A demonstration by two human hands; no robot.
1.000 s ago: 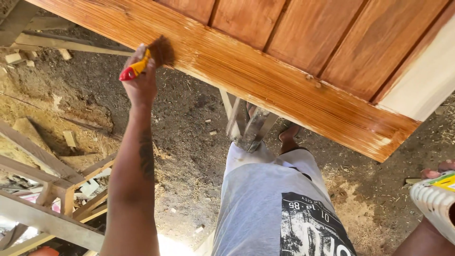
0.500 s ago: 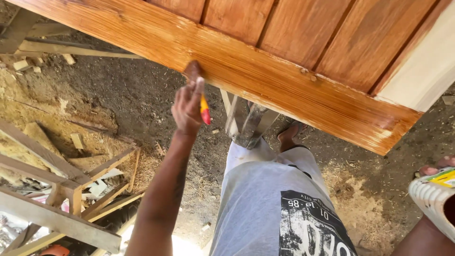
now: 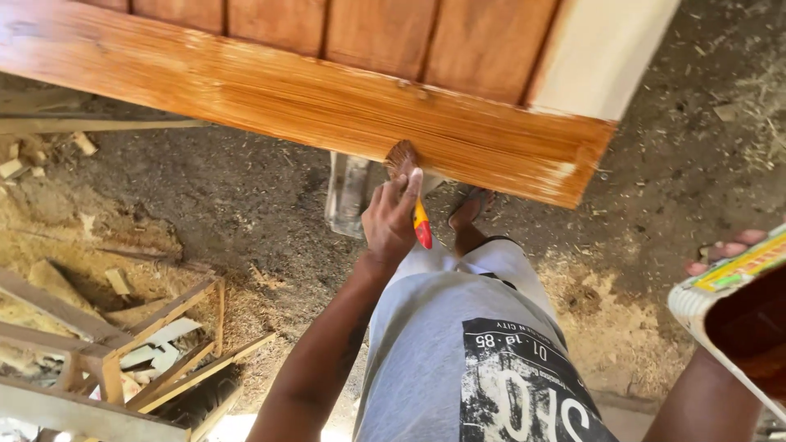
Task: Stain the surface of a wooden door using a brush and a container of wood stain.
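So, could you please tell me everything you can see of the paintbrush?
The paintbrush has a yellow handle with a red tip and brown, stain-soaked bristles. The left hand grips it, index finger along the handle, red tip pointing down. Its bristles press against the lower edge of the glossy orange-brown wooden door, near the unstained corner.

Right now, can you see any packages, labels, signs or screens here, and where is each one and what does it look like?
Container: at the right edge, held in the right hand; round, pale ribbed wall with a yellow and multicoloured printed label, dark liquid inside.
Printed panel: on the grey shorts, low in the middle; a black rectangle with white lettering.
No signs or screens show.
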